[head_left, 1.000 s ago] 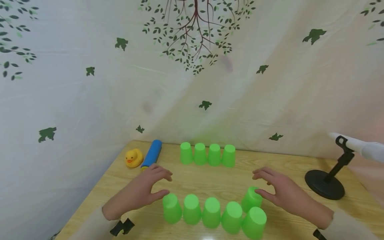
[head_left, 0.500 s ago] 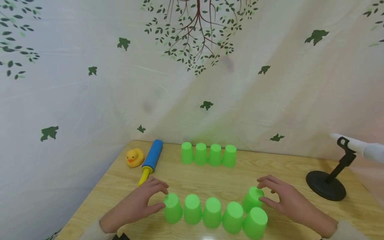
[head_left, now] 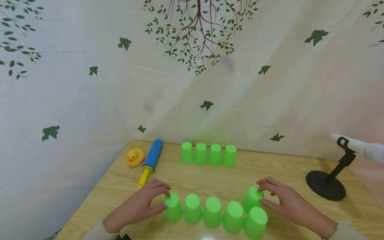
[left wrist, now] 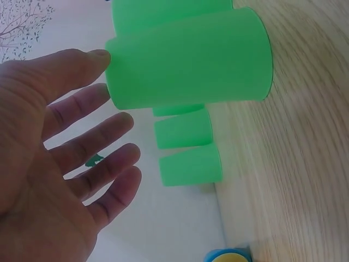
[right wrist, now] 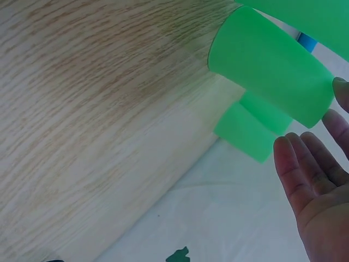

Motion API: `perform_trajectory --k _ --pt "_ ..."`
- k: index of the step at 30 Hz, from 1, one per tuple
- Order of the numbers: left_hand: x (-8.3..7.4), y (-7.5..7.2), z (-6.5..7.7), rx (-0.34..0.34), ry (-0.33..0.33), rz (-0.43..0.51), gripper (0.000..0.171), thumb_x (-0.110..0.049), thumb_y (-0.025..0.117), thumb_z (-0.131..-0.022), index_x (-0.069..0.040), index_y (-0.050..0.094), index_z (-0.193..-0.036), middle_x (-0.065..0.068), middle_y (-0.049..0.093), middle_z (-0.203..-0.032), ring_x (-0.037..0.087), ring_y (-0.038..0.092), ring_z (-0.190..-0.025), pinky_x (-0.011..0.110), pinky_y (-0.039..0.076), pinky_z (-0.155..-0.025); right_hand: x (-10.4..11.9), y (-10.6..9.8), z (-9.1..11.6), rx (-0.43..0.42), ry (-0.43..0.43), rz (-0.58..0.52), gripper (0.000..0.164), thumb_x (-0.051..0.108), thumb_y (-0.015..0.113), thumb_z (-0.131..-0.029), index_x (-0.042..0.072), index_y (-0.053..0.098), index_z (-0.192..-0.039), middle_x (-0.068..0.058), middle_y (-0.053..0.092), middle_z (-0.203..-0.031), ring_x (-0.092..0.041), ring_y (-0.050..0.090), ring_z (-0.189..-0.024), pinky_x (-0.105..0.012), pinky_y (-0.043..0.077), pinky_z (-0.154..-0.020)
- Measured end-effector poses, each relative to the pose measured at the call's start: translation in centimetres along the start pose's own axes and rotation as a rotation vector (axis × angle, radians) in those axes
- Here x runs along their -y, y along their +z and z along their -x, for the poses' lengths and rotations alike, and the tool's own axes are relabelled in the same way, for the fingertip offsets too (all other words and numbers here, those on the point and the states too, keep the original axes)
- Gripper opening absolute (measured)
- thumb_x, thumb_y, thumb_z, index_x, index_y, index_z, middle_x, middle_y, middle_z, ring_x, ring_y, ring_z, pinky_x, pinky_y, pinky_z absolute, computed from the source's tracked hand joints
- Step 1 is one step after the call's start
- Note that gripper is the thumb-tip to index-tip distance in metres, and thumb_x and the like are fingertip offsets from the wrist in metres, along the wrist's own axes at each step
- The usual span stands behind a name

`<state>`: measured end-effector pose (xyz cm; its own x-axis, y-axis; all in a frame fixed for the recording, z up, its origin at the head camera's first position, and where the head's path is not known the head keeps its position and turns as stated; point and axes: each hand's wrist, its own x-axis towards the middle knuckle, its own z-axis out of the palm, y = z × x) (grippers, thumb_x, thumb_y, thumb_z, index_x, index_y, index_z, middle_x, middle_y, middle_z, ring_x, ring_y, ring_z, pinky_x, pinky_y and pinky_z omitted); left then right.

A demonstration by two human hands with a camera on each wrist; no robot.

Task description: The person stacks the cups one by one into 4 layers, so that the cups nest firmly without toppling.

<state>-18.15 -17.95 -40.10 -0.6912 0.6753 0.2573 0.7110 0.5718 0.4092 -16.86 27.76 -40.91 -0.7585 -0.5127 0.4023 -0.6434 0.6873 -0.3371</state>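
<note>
Several green cups stand upside down in a near row. My left hand (head_left: pixel 145 203) pinches the leftmost cup (head_left: pixel 174 210) by its upper end, between thumb and index finger. In the left wrist view, the thumb and index fingertip meet the edge of this cup (left wrist: pixel 191 63); the other fingers extend loosely beside it. My right hand (head_left: pixel 285 200) holds another upside-down cup (head_left: pixel 251 200), just behind the right end of that row, by its upper end. The right wrist view has thumb and index finger at the edge of this cup (right wrist: pixel 267 65).
Several more green cups (head_left: pixel 215 155) form a row at the back of the wooden table (head_left: pixel 279 163). A yellow rubber duck (head_left: pixel 135 157) and a blue tube with yellow handle (head_left: pixel 153 155) lie back left. A black stand (head_left: pixel 326 185) carries a white object on the right.
Both hands have come down to the cups. The left moved onto the leftmost cup, the right onto the cup behind the row's right end. The cups have kept their places.
</note>
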Motion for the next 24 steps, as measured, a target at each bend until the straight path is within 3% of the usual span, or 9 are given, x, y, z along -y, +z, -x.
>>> perform_trajectory --k 18,24 --pt "-0.15 0.47 -0.15 0.059 -0.011 0.03 0.015 -0.028 0.069 -0.088 -0.029 0.061 -0.1 -0.014 0.057 -0.117 0.01 0.047 -0.105 0.034 0.045 -0.086 0.27 0.69 0.08 0.003 -0.01 -0.018 0.025 0.02 0.075 -0.082 0.029 0.058 -0.097 0.005 0.058 -0.112 -0.009 0.06 -0.089 -0.025 0.051 -0.061" --pt "-0.12 0.62 -0.19 0.045 0.003 0.025 0.015 -0.028 0.069 -0.087 -0.029 0.06 -0.099 -0.014 0.056 -0.116 0.01 0.047 -0.104 0.034 0.046 -0.085 0.26 0.69 0.01 0.004 -0.019 -0.039 0.024 0.019 0.074 -0.083 0.028 0.058 -0.099 0.005 0.058 -0.112 -0.009 0.059 -0.09 -0.023 0.05 -0.061"
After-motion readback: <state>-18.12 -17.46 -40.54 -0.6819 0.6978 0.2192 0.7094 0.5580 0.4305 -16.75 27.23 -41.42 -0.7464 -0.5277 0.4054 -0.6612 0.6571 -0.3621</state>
